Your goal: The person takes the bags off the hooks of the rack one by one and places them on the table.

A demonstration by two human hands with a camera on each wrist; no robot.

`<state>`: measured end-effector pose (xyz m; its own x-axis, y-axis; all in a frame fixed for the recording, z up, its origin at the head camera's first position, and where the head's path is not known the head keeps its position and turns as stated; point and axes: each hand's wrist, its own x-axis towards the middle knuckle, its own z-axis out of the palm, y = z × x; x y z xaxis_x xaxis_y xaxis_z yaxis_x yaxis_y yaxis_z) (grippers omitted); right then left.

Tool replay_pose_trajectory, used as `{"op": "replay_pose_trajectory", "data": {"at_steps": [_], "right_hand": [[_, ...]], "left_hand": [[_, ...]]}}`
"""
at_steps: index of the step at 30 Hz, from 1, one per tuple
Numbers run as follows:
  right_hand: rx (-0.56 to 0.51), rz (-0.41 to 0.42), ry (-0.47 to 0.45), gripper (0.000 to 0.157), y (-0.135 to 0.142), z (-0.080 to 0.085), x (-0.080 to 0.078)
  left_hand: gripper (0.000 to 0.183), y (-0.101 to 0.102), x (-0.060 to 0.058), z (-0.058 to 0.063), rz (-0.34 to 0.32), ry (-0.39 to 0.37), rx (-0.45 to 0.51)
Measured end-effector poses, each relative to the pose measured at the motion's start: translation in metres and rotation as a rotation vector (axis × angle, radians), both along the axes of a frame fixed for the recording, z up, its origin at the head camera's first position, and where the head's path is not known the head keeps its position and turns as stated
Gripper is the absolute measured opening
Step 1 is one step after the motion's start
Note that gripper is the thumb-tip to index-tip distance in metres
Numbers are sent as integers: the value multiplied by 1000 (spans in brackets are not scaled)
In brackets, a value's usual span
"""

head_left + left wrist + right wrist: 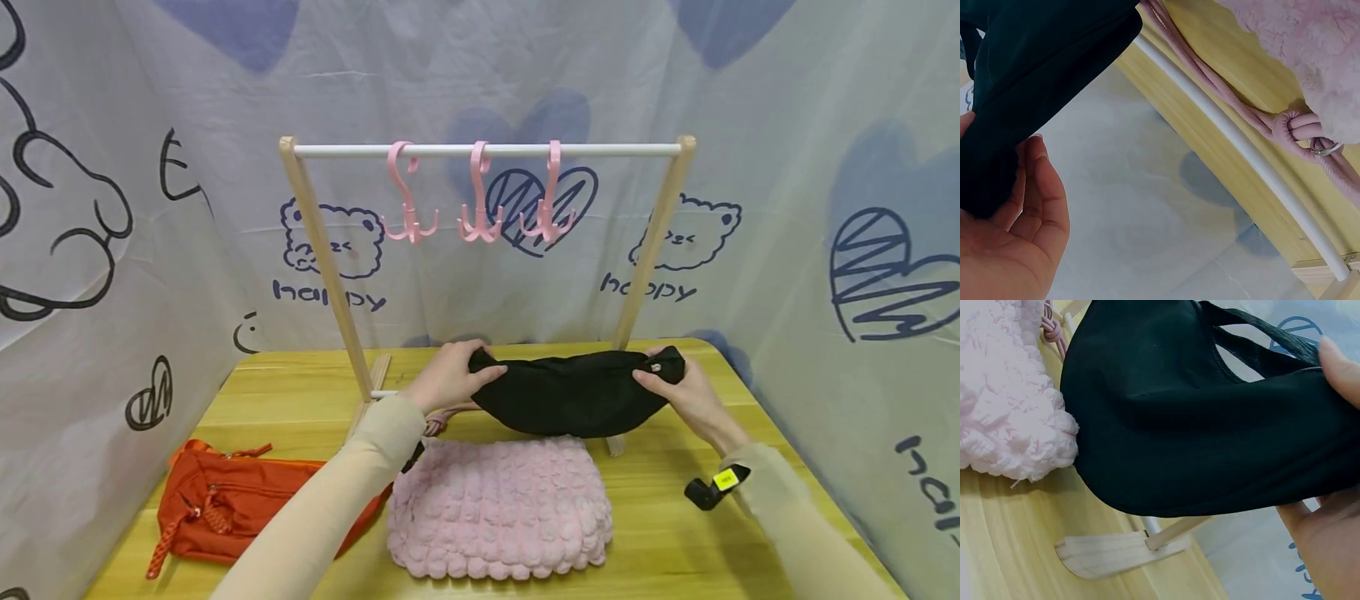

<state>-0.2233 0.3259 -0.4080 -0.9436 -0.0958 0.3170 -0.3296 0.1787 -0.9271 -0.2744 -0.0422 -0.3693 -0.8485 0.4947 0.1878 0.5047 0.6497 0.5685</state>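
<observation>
A black crescent-shaped bag (pixel 573 393) hangs between both hands, just above the table. My left hand (pixel 450 377) pinches its left end, thumb in front. At its other end, beside a small zipper pull, my right hand (pixel 693 400) grips the fabric. In the right wrist view the black bag (pixel 1179 431) shows a zipper along its upper edge and a black strap (pixel 1266 344) behind. Directly below and nearer lies a puffy pink bag (pixel 502 508) with a knotted pink cord (pixel 1235 100). The red-orange bag (pixel 247 500) lies at the left, partly behind my left sleeve.
Behind the bags stands a wooden rack with a white bar (pixel 622 151). From it hang three pink hooks, the left hook (pixel 408 221), the middle hook (pixel 479 221) and the right hook (pixel 548 221). A wooden foot (pixel 1110 553) of the rack rests on the table (pixel 675 533).
</observation>
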Motion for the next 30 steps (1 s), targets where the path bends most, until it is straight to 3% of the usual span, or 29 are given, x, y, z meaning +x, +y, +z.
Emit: {"op": "replay_pose_trajectory", "data": {"at_steps": [4,12,14,23,30], "right_hand": [[-37,-77,-40,10,-5,1,0],[-66,-244,-73,16,-13,6,-2],[-130,-257,-79,18,-15,10,-3],[-611,-79,-176,13,-23,29,-3],[-793,48,-235,11,-19,35,-4]], "left_hand": [[38,-1,-1,0,5,-19,8],[39,-9,-4,7,8,-48,50],[38,-11,-5,9,5,-50,74],[29,-11,-7,16,25,-67,258],[27,-2,-5,21,45,-38,379]]}}
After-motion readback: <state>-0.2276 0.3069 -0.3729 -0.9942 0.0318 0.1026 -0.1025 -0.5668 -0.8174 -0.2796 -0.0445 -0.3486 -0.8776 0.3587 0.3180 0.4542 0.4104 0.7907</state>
